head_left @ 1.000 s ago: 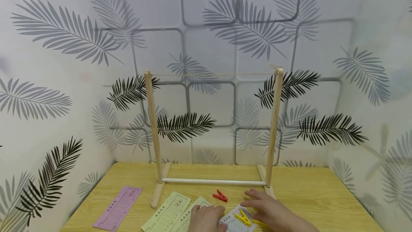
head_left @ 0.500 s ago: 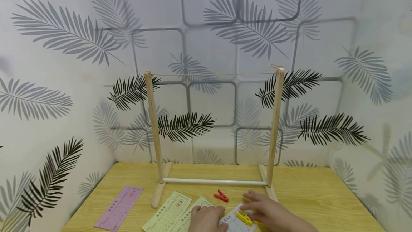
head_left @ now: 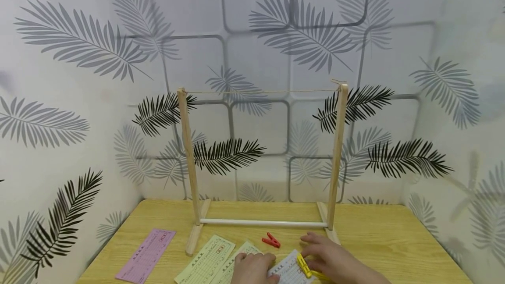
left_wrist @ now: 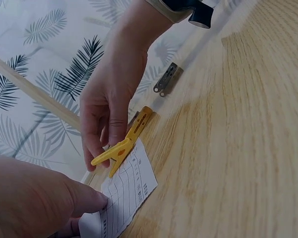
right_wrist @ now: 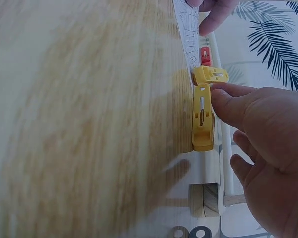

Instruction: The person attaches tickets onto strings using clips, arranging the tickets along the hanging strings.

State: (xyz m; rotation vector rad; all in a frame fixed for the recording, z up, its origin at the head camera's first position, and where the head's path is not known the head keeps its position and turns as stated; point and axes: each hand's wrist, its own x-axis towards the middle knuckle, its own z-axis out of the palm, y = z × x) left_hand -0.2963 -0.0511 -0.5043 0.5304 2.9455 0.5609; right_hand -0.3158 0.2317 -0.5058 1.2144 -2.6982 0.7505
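My left hand [head_left: 254,269] pinches the near edge of a white printed receipt slip [left_wrist: 129,186], its thumb on top. At the slip's other end, my right hand [head_left: 330,257] holds a yellow clothespin [head_left: 304,265] between thumb and fingertips. That clothespin stands tilted at the slip's edge; whether its jaws grip the paper I cannot tell. A second yellow clothespin [right_wrist: 202,118] lies right beside it, partly under the right hand in the head view. A red clothespin [head_left: 271,240] lies behind the slip. Two light green slips [head_left: 207,257] lie left of and partly behind the left hand.
A wooden frame [head_left: 188,157] with a string [head_left: 260,91] across its top and a white lower bar [head_left: 262,222] stands at the back of the table [head_left: 378,236]. A pink slip [head_left: 146,255] lies at the left. A dark grey clip [left_wrist: 165,78] lies beyond the right hand.
The yellow clothespin by my right fingers has shifted slightly right and turned steeper at the slip's edge. My left hand and the other slips have stayed where they were.
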